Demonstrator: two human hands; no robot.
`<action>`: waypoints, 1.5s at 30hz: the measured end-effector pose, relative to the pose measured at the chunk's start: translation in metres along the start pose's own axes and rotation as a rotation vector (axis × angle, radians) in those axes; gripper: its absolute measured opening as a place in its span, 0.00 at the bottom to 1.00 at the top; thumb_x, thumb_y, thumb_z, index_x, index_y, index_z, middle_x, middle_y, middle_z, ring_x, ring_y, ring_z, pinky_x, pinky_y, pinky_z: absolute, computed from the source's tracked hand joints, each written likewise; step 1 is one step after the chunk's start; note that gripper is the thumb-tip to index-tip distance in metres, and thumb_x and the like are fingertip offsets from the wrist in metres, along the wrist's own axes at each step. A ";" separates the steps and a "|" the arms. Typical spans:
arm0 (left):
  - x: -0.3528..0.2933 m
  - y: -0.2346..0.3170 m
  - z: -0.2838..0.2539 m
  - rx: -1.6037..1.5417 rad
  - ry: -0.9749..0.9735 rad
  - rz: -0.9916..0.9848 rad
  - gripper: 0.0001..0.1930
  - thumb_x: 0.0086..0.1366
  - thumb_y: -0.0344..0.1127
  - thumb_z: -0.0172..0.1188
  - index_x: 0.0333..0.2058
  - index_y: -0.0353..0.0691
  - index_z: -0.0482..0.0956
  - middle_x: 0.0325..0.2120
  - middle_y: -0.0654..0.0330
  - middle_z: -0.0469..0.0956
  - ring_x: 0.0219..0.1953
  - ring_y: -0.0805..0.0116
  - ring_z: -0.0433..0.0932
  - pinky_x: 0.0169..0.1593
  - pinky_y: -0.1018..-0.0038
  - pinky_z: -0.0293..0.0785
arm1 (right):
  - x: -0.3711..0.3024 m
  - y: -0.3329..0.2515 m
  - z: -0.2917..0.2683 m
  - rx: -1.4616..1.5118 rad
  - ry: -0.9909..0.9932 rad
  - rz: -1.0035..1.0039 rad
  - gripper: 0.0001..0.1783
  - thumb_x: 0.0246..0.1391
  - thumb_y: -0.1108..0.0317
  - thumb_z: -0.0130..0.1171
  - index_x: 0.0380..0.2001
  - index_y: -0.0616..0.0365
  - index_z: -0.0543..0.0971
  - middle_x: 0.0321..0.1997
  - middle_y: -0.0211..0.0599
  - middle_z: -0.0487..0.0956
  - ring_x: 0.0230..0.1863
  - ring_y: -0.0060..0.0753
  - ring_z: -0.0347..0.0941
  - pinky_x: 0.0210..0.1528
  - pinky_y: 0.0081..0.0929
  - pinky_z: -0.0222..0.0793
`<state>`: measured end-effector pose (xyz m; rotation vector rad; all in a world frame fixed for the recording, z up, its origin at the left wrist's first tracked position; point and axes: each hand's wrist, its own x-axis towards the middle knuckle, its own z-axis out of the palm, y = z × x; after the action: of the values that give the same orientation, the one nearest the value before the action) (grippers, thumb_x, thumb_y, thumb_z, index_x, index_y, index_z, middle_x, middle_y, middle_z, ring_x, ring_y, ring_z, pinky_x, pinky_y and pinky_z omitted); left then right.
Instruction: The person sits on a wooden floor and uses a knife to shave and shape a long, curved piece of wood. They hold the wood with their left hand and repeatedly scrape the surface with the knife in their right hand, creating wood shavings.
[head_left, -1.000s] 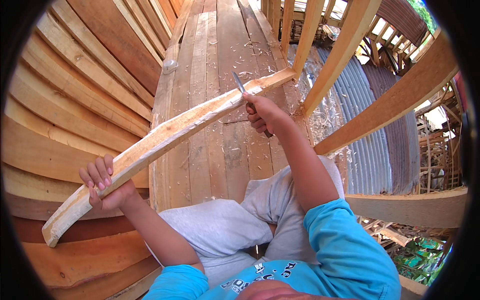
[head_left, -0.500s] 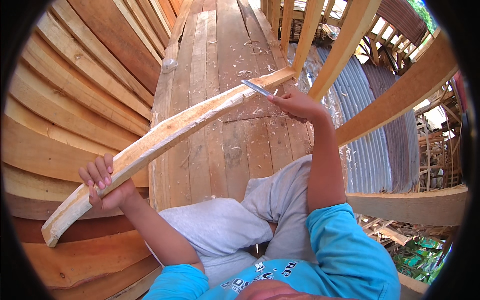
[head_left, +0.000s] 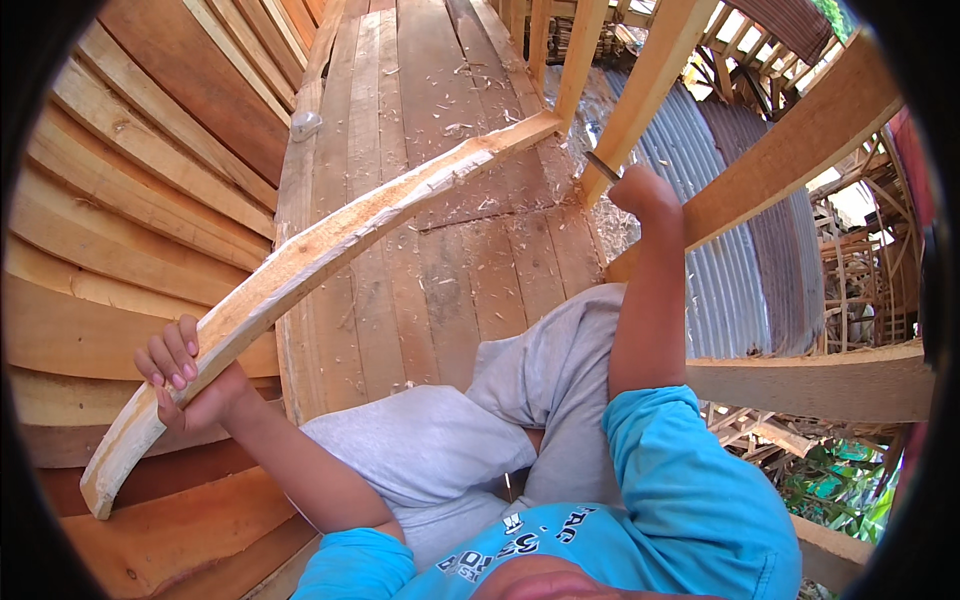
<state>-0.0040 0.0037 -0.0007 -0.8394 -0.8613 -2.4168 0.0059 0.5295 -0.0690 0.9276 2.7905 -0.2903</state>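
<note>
A long, pale wooden beam (head_left: 335,232) slants across the deck from lower left to upper right, its edge freshly shaved and whitish. My left hand (head_left: 195,380) is closed round its near end, fingers over the top and thumb beneath. Its far end lies by the upright posts at the right. My right hand (head_left: 645,194) grips a knife (head_left: 601,167), raised to the right of the beam and apart from it. The blade points up and left; the fist hides the handle.
Wood shavings litter the plank floor (head_left: 400,300). A wall of overlapping boards (head_left: 130,230) rises on the left, with a small clear container (head_left: 305,125) near it. Posts and a slanting rail (head_left: 800,140) close the right side, above corrugated metal sheets (head_left: 710,220).
My right hand has swung right with the knife, off the beam's far part. The left hand keeps its hold on the beam; the whole view has shifted slightly.
</note>
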 end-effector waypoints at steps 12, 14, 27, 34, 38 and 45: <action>0.000 0.000 0.002 0.041 0.000 0.027 0.13 0.49 0.36 0.61 0.24 0.51 0.62 0.15 0.74 0.61 0.20 0.81 0.60 0.33 0.79 0.56 | 0.029 -0.005 0.056 0.297 -0.363 -0.024 0.12 0.40 0.74 0.67 0.31 0.67 0.78 0.22 0.45 0.78 0.20 0.37 0.77 0.19 0.34 0.73; 0.001 -0.001 0.002 0.047 0.006 0.032 0.13 0.49 0.37 0.61 0.24 0.51 0.62 0.15 0.74 0.61 0.20 0.81 0.60 0.33 0.79 0.57 | 0.035 -0.003 0.060 0.274 -0.460 0.065 0.14 0.39 0.74 0.70 0.30 0.68 0.78 0.23 0.45 0.79 0.21 0.37 0.78 0.21 0.34 0.74; 0.000 0.001 0.000 0.017 0.005 0.012 0.14 0.48 0.36 0.61 0.25 0.52 0.61 0.16 0.74 0.61 0.22 0.80 0.62 0.36 0.79 0.58 | 0.006 -0.007 0.045 0.281 -0.415 0.296 0.16 0.56 0.74 0.40 0.35 0.76 0.76 0.26 0.50 0.81 0.24 0.43 0.81 0.24 0.37 0.78; 0.000 0.002 -0.001 0.011 0.003 0.000 0.15 0.47 0.36 0.62 0.25 0.52 0.61 0.16 0.75 0.61 0.22 0.80 0.62 0.37 0.78 0.58 | 0.028 -0.007 0.079 0.065 -0.643 0.202 0.18 0.53 0.71 0.46 0.44 0.71 0.76 0.37 0.53 0.81 0.38 0.46 0.80 0.42 0.39 0.74; 0.001 -0.004 0.006 0.035 0.009 0.026 0.13 0.49 0.37 0.60 0.25 0.52 0.61 0.15 0.75 0.62 0.20 0.81 0.60 0.33 0.80 0.57 | 0.048 0.005 0.104 -0.243 -0.608 -0.090 0.19 0.51 0.67 0.53 0.46 0.62 0.80 0.50 0.50 0.78 0.53 0.49 0.75 0.52 0.37 0.70; 0.000 -0.002 0.005 0.048 0.009 0.040 0.13 0.49 0.38 0.60 0.25 0.52 0.62 0.16 0.75 0.62 0.20 0.81 0.60 0.33 0.80 0.57 | 0.034 -0.008 0.096 -0.170 -0.698 0.055 0.21 0.50 0.68 0.49 0.47 0.63 0.79 0.53 0.50 0.77 0.56 0.49 0.73 0.55 0.38 0.68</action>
<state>-0.0030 0.0081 0.0012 -0.8192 -0.8874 -2.3540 -0.0145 0.5197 -0.1681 0.6887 2.1086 -0.2923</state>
